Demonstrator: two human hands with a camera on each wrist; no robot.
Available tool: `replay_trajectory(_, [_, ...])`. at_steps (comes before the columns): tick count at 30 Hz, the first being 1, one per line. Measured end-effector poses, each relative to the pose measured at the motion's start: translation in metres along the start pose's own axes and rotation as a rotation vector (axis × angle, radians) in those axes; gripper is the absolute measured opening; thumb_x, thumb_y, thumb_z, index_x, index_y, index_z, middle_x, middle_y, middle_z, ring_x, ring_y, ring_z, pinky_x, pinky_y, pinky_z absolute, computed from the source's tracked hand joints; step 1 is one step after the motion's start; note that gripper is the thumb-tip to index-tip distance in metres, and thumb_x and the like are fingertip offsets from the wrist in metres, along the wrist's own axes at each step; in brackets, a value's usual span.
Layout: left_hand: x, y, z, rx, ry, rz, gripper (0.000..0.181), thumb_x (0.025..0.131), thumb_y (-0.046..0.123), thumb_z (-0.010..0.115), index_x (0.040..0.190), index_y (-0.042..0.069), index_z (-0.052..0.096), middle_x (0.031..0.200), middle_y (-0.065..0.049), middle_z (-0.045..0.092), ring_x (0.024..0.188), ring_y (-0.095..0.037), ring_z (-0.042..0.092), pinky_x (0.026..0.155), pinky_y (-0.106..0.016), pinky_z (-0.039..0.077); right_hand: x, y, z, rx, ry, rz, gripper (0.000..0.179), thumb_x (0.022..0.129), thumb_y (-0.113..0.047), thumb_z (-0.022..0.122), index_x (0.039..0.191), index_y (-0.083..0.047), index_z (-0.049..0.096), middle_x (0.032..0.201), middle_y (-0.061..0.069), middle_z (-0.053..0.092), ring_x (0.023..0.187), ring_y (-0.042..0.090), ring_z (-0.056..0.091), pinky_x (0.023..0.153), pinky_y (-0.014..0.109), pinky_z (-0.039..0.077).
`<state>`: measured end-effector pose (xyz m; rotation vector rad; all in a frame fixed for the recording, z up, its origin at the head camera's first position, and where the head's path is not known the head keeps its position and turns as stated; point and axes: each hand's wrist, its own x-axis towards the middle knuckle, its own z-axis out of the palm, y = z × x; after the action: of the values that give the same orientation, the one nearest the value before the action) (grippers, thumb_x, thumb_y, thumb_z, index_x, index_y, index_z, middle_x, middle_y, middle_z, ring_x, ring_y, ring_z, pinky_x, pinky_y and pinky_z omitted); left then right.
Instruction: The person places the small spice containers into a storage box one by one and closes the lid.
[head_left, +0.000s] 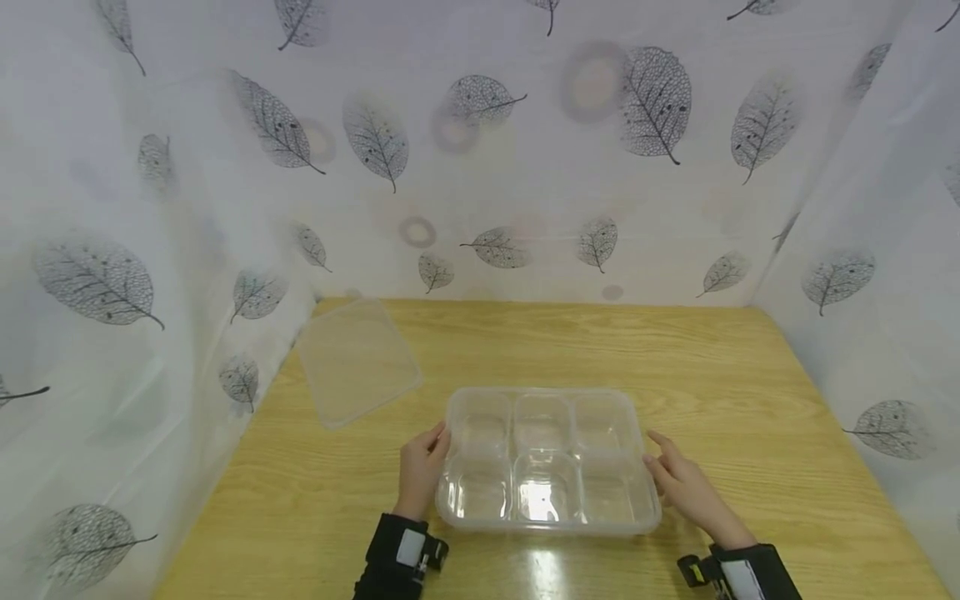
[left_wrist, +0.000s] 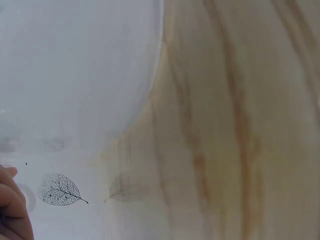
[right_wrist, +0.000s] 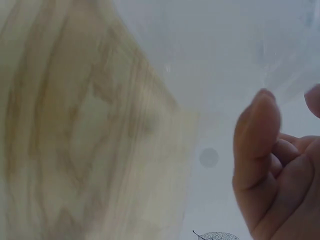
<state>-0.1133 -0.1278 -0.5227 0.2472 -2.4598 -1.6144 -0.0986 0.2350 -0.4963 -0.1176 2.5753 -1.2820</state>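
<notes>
A clear plastic food container with several square compartments is in front of me in the head view, its compartments showing no contents. On its left side my left hand grips the edge, thumb and fingers together at the rim. At the right side, my right hand has its index finger extended away from the rim while another fingertip meets the wall. The right wrist view shows this hand with a gap between its raised digits. Only a few curled fingers of the left hand appear in the left wrist view.
A thin translucent lid lies flat at the table's back left. The wooden table is bordered by a white leaf-patterned curtain behind and on both sides. Both wrists wear black straps with small cameras.
</notes>
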Motion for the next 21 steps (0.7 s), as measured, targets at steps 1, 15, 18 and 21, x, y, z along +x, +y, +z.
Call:
replay_trajectory(1, [0.000, 0.000, 0.000, -0.002, 0.001, -0.002, 0.027, 0.087, 0.012, 0.055, 0.109, -0.004, 0.059, 0.102, -0.018, 0.061, 0.081, -0.020, 0.060, 0.064, -0.028, 0.050, 0.000, 0.000, 0.002, 0.016, 0.004, 0.004, 0.051, 0.096, -0.023, 0.039, 0.133, 0.007, 0.022, 0.084, 0.013, 0.057, 0.062, 0.017, 0.056, 0.049, 0.029, 0.049])
replay_trajectory(15, [0.000, -0.002, 0.001, 0.006, 0.013, -0.003, 0.027, 0.087, 0.012, 0.055, 0.109, -0.004, 0.060, 0.101, -0.017, 0.062, 0.077, -0.019, 0.059, 0.062, -0.027, 0.050, 0.003, 0.002, 0.020, -0.091, 0.230, -0.098, 0.039, 0.092, -0.010, 0.042, 0.127, 0.007, 0.038, 0.069, 0.005, 0.051, 0.052, 0.011, 0.043, 0.044, 0.024, 0.039])
replay_trajectory(18, [0.000, -0.002, 0.002, 0.003, 0.019, 0.004, 0.027, 0.087, 0.012, 0.055, 0.108, -0.004, 0.060, 0.101, -0.017, 0.062, 0.076, -0.018, 0.059, 0.061, -0.026, 0.050, 0.003, 0.002, 0.022, -0.093, 0.268, -0.113, 0.037, 0.091, -0.007, 0.043, 0.125, 0.007, 0.041, 0.066, 0.004, 0.051, 0.050, 0.009, 0.043, 0.043, 0.024, 0.039])
replay_trajectory(21, [0.000, -0.002, 0.002, -0.002, 0.021, 0.016, 0.027, 0.087, 0.012, 0.055, 0.108, -0.005, 0.060, 0.102, -0.018, 0.062, 0.077, -0.019, 0.059, 0.061, -0.025, 0.050, 0.003, 0.003, 0.024, -0.094, 0.296, -0.122, 0.036, 0.090, -0.006, 0.044, 0.123, 0.008, 0.042, 0.065, 0.003, 0.050, 0.049, 0.008, 0.042, 0.042, 0.023, 0.038])
